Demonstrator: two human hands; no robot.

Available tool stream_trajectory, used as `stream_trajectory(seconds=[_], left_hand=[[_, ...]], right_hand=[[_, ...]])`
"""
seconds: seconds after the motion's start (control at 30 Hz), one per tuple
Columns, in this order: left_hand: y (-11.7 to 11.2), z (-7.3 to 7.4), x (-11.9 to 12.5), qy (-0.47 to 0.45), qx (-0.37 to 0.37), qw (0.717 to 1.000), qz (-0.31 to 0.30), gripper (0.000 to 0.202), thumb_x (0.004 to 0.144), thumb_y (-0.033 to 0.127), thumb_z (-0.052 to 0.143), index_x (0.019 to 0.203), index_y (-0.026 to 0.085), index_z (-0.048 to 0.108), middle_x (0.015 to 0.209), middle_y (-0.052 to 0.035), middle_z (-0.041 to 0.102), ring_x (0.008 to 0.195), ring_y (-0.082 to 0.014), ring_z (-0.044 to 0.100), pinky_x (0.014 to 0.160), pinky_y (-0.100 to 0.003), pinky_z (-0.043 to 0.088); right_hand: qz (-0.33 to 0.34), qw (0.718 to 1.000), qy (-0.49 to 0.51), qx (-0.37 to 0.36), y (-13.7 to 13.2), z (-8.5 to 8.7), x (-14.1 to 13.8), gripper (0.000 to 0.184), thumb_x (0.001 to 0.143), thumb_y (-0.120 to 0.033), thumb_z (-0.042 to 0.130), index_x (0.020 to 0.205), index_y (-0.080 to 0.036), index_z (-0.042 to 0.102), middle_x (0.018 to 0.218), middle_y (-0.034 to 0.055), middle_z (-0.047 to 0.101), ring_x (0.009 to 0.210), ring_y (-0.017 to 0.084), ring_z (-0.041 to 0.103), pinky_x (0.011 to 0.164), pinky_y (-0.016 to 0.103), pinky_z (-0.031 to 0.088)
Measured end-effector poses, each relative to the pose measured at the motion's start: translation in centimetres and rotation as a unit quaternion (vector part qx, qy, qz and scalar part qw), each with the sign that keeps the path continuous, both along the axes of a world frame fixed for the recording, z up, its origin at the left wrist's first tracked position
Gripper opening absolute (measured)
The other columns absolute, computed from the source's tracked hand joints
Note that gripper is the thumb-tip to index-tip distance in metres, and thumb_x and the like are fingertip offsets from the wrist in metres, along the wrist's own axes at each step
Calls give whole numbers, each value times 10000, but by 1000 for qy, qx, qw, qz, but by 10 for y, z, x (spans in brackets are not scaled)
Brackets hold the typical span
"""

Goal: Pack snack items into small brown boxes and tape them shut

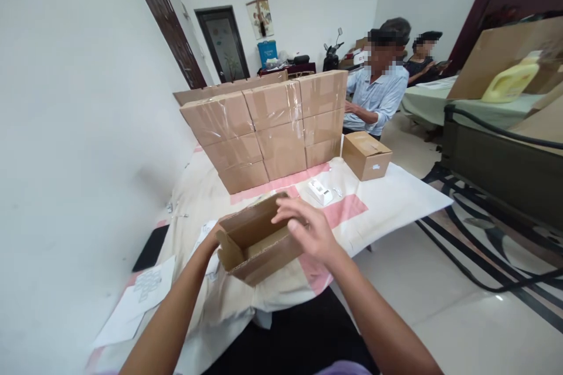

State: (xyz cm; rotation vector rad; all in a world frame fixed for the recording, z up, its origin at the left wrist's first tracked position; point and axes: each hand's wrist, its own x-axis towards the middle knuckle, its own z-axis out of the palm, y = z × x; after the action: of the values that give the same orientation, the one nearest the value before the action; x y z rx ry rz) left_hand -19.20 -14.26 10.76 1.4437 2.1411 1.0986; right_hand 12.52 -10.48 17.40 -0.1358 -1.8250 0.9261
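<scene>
In front of me on the table stands an open cardboard box (268,261), its top edges folded up and its inside bare. My left hand (214,238) is against the box's left end; its fingers are hidden behind the cardboard. Over the right end of the same box is my right hand (310,228), fingers spread and slightly bent, with nothing visible in them. Just beyond the box lies a small white packet with a printed label (320,192). Papers are partly hidden behind my left wrist.
Taped cardboard boxes (279,135) form a wall across the table (396,199). A closed carton (367,155) stands at their right. Printed sheets (147,287) and a black flat object (151,248) lie left. A person in a light shirt (382,96) is behind the stack.
</scene>
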Motion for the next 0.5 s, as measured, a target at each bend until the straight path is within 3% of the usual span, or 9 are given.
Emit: stream_trajectory(seconds=[0.1, 0.2, 0.27, 0.33, 0.4, 0.5], left_hand=[[-26, 25, -22, -20, -27, 999, 29, 420, 821, 499, 724, 1007, 123, 708, 868, -59, 730, 804, -237, 695, 701, -345, 595], [-56, 73, -30, -39, 21, 996, 80, 618, 726, 584, 728, 1127, 116, 693, 940, -88, 753, 821, -277, 708, 659, -341, 588], [-73, 108, -20, -64, 78, 991, 90, 657, 689, 583, 777, 1158, 130, 691, 1016, -97, 756, 873, -288, 713, 685, -342, 595], [-85, 138, 1, -55, 102, 992, 55, 609, 700, 563, 796, 1134, 145, 709, 1025, -90, 757, 897, -291, 711, 707, -337, 597], [-91, 156, 27, -13, 67, 998, -13, 505, 750, 528, 766, 1087, 154, 733, 990, -73, 758, 891, -286, 709, 719, -328, 592], [-86, 155, 63, 54, -43, 989, -129, 383, 816, 425, 683, 1111, 192, 760, 1021, -47, 766, 914, -287, 711, 769, -336, 583]], right_hand=[[26, 993, -111, -33, 35, -19, -3, 367, 1017, -326, 518, 1357, -238, 626, 970, 57, 784, 1138, 250, 651, 1056, 505, 477], [3, 991, -137, 5, 41, -41, -7, 331, 977, -329, 583, 1275, -241, 695, 1017, 74, 771, 1208, 281, 574, 1047, 503, 458], [-22, 997, -77, 4, 37, -51, -11, 295, 958, -344, 596, 1200, -233, 721, 949, 76, 739, 1057, 270, 599, 926, 455, 503], [-60, 996, 25, -55, 33, -59, -17, 247, 947, -374, 595, 1071, -215, 738, 804, 48, 664, 819, 223, 585, 775, 390, 497], [-98, 977, 123, -146, 32, -66, -23, 258, 968, -397, 543, 970, -202, 712, 704, 11, 571, 672, 180, 523, 674, 339, 445], [-138, 943, 199, -228, 33, -78, -30, 275, 1002, -394, 454, 918, -202, 633, 634, -30, 469, 603, 154, 451, 631, 307, 388]])
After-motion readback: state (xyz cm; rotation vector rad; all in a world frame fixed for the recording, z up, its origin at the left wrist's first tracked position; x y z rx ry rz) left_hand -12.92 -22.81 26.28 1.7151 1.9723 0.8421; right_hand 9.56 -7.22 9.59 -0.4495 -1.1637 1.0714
